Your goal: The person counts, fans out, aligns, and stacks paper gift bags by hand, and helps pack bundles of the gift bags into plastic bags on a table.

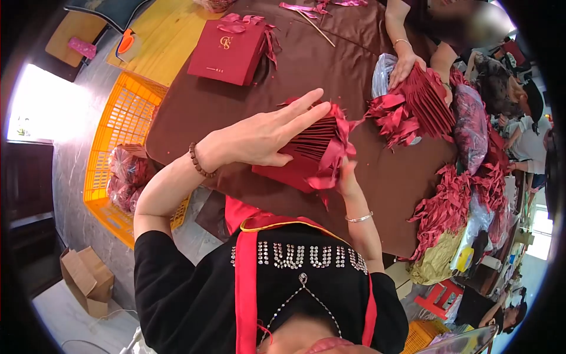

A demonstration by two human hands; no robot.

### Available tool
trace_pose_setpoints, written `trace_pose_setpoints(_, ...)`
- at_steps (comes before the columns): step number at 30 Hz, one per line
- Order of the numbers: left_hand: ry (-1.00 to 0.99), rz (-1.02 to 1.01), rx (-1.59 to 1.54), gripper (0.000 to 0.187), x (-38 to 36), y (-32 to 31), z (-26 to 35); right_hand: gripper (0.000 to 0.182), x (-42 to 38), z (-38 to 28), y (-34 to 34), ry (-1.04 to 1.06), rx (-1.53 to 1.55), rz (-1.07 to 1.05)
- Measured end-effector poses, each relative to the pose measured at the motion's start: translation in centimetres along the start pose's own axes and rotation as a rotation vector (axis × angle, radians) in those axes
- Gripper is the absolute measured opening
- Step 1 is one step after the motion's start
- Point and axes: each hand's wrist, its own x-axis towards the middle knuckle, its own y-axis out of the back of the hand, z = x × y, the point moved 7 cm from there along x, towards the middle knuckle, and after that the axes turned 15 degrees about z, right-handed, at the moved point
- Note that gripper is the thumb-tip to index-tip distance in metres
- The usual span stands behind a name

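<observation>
A stack of dark red folded gift bags [315,141] with ribbon handles is in front of my chest, at the near side of the table, its edges fanned out. Over its left part reaches my left hand [265,135], fingers stretched out and thumb apart, back of the hand upward. My right hand [349,180] is at the stack's right side by the loose ribbons. Its thumb shows, while the other fingers are hidden behind the bags. Farther off on the left stands an opened red gift bag [227,53] with gold lettering and a ribbon bow.
A brown cloth covers the table [377,206]. Across it, a co-worker's hand [407,68] rests on another bag stack [427,103]. Ribbon piles [445,203] lie along the right edge. An orange crate [118,127] with wrapped bundles stands left; a thin stick [317,28] lies at the back.
</observation>
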Motion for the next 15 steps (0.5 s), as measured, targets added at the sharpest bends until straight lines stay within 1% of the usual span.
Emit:
trace_pose_setpoints(2, 0.002, 0.009, -0.061, 0.097, -0.4, 0.2, -0.5, 0.088, -1.8, -2.2, -2.7, 0.204, -0.568, -0.346)
trace_pose_setpoints(3, 0.004, 0.011, -0.122, 0.098, -0.5, 0.2, -0.7, 0.088, -1.7, -2.0, -2.2, 0.200, -0.573, -0.351)
trace_pose_setpoints(4, 0.007, 0.018, -0.123, 0.098, -0.4, 0.4, -0.7, 0.092, -1.4, -1.3, -1.4, 0.290, -0.868, -0.328)
trace_pose_setpoints(5, 0.027, -0.026, -0.145, 0.100, -0.4, 0.2, -0.6, 0.097, -1.2, -0.9, -0.8, 0.379, -1.162, -0.296)
trace_pose_setpoints(6, 0.045, -0.067, -0.166, 0.102, -0.3, 0.0, -0.6, 0.097, -0.6, -0.6, -0.9, 0.377, -1.168, -0.301)
trace_pose_setpoints(7, 0.048, -0.056, -0.165, 0.102, -0.1, -0.1, -0.6, 0.104, 0.3, 0.2, -1.7, 0.379, -1.304, -0.403)
trace_pose_setpoints(8, 0.040, -0.066, -0.211, 0.107, 0.0, -0.2, -0.6, 0.111, 0.7, 1.0, -2.2, 0.381, -1.438, -0.507)
trace_pose_setpoints(9, 0.033, -0.079, -0.255, 0.112, 0.1, -0.1, -0.6, 0.111, 0.9, 1.2, -2.3, 0.384, -1.439, -0.517)
trace_pose_setpoints(10, 0.037, -0.072, -0.246, 0.112, 0.1, 0.2, -0.9, 0.101, 1.2, 0.3, -2.7, 0.502, -1.301, -0.441)
trace_pose_setpoints(12, 0.299, -0.085, -0.771, 0.116, -0.5, 0.3, -2.4, 0.081, 1.5, -1.0, -2.8, 0.707, -1.007, -0.294)
trace_pose_setpoints(13, 0.385, -0.034, -1.020, 0.118, -0.8, 0.5, -3.5, 0.096, 2.1, 0.0, -1.5, 0.573, -0.700, -0.258)
trace_pose_setpoints(14, 0.482, 0.074, -1.068, 0.124, -1.5, 1.0, -5.1, 0.096, 1.9, 0.1, -1.8, 0.567, -0.695, -0.269)
trace_pose_setpoints(15, 0.492, 0.145, -1.112, 0.129, -2.9, 1.1, -6.2, 0.102, 1.7, -0.6, -2.0, 0.614, -0.667, -0.224)
